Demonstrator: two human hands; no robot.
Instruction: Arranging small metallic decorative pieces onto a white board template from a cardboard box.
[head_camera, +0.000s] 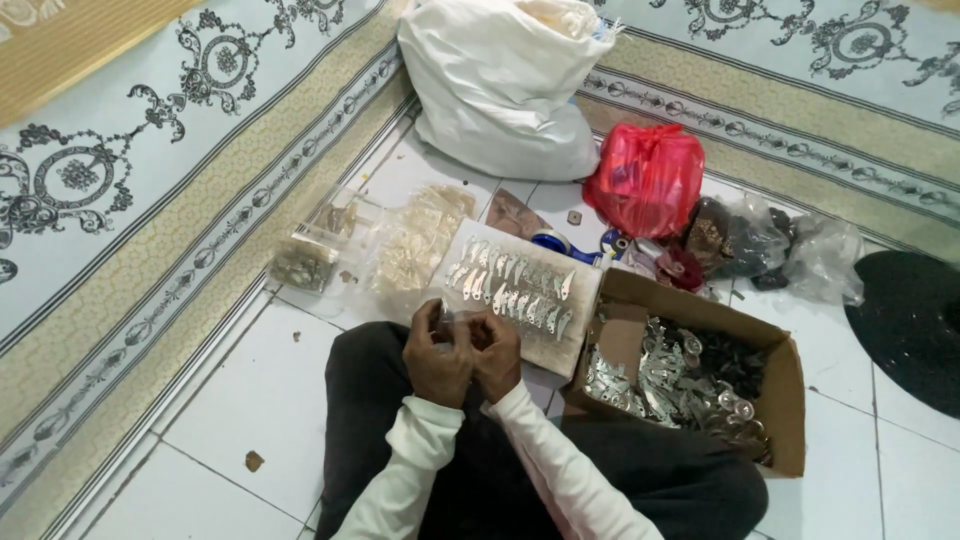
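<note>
- Head view: a person sits on a white tiled floor (250, 400), legs in dark trousers, sleeves pale.
- The left hand (437, 358) and right hand (497, 350) meet just above the lap, touching each other, fingers curled in tight.
- Between the fingertips sits a small clear packet (455, 318); both hands pinch it, though what is inside is too small to tell.
- Just beyond the hands, a board (520, 295) lies on the floor, its near edge by the knuckles, with two rows of small metal blades (512, 285) laid across it.
- At the right edge of the board stands an open cardboard box (790, 400), full of shiny metal parts (670, 380).
- Left of the board lie clear packets in a heap (415, 245), and further left a clear bag (310, 255) against the carpet edge.
- Behind the board: a blue tape roll (552, 243), a red plastic bag (645, 180), a big white sack (500, 85), and dark and clear bags (780, 245).
- A patterned carpet (120, 200) borders the floor on the left and at the back.
- A black round thing (915, 325) lies at the right edge.
</note>
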